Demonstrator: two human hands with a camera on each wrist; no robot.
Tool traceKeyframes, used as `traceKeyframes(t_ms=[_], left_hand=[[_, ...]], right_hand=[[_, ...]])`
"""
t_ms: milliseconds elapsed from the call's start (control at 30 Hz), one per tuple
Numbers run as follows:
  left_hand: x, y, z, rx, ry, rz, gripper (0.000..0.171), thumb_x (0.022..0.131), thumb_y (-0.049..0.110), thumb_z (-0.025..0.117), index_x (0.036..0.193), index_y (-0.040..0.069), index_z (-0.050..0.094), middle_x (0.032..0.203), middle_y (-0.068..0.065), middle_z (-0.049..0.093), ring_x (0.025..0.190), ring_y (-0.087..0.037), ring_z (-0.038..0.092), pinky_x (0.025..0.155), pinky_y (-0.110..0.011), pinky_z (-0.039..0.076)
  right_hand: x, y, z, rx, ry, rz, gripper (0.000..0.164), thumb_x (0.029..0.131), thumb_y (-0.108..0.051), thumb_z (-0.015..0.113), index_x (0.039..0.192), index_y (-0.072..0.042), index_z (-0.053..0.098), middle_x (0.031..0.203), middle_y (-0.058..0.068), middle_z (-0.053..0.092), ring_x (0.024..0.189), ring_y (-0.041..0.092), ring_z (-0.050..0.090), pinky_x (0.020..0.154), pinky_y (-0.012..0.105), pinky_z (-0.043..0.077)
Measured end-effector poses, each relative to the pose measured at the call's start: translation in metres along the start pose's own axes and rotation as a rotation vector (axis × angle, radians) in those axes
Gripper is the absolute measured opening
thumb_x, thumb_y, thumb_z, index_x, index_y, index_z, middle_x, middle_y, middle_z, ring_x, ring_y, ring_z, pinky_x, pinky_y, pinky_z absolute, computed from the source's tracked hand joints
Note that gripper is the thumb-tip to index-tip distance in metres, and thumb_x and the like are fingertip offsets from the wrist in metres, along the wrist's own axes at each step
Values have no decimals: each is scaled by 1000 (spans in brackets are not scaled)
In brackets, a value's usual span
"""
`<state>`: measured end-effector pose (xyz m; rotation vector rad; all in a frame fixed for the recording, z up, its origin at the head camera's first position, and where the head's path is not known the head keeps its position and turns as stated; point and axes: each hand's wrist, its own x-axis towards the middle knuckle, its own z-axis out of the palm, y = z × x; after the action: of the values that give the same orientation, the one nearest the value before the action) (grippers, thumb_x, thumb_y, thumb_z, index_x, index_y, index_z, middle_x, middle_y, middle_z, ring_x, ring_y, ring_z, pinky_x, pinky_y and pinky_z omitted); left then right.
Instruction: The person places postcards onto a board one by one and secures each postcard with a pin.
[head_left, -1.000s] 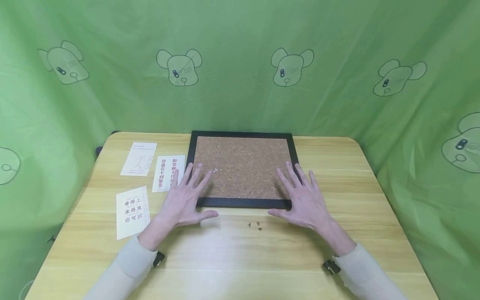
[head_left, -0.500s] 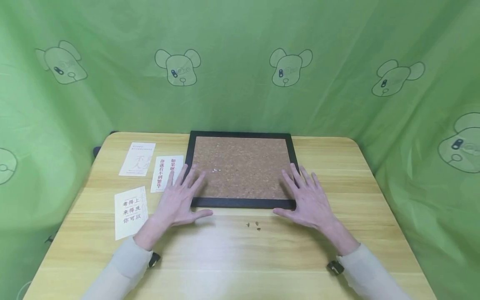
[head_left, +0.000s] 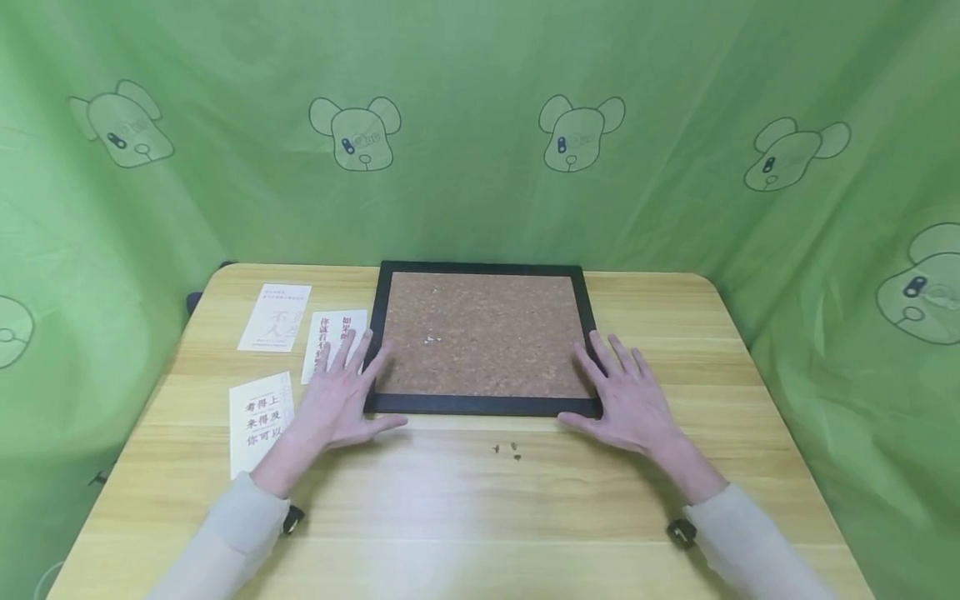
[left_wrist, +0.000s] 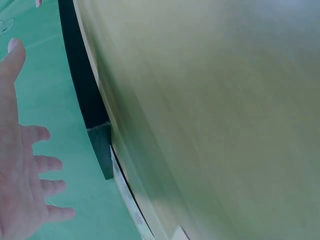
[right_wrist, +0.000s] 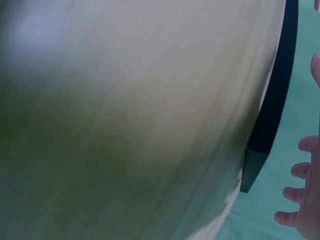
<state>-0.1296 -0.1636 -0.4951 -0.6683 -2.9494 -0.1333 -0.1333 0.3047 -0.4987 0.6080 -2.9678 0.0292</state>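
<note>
A cork board (head_left: 483,333) in a black frame lies flat at the back middle of the table. My left hand (head_left: 341,402), fingers spread, is at its near left corner and overlaps a white card (head_left: 321,333) with red lettering. My right hand (head_left: 632,406), also spread, is at the near right corner. Both hands hold nothing. The left wrist view has the frame's dark edge (left_wrist: 85,75) beside the left hand (left_wrist: 20,175); the right wrist view has it by the right hand (right_wrist: 310,185). Between the hands, nearer the front, lie three tiny brass-coloured bits (head_left: 514,450), like thumbtacks.
Two more printed cards lie on the left of the wooden table (head_left: 480,517): a pale one (head_left: 274,317) at the back and a cream one (head_left: 258,417) partly behind the left forearm. A green curtain (head_left: 480,208) with bear-head drawings closes off the back and sides.
My hands have drawn apart, the left going left and the right going right, from over the board's lower corners outward. The board, cards and small brass bits stay in place.
</note>
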Motion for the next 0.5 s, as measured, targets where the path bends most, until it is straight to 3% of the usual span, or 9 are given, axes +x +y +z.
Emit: traceKeyframes(t_ms=[500], left_hand=[[-8,-19,-1,14,-44,-36,115,82,87,59,167,13,31,171,-25,32,159,-49,29,127,-70,26]], right_hand=[[-4,12,4,-57,-92,10,114,84,-88,56,168,-16,29,174,18,29,158,49,30,124,70,31]])
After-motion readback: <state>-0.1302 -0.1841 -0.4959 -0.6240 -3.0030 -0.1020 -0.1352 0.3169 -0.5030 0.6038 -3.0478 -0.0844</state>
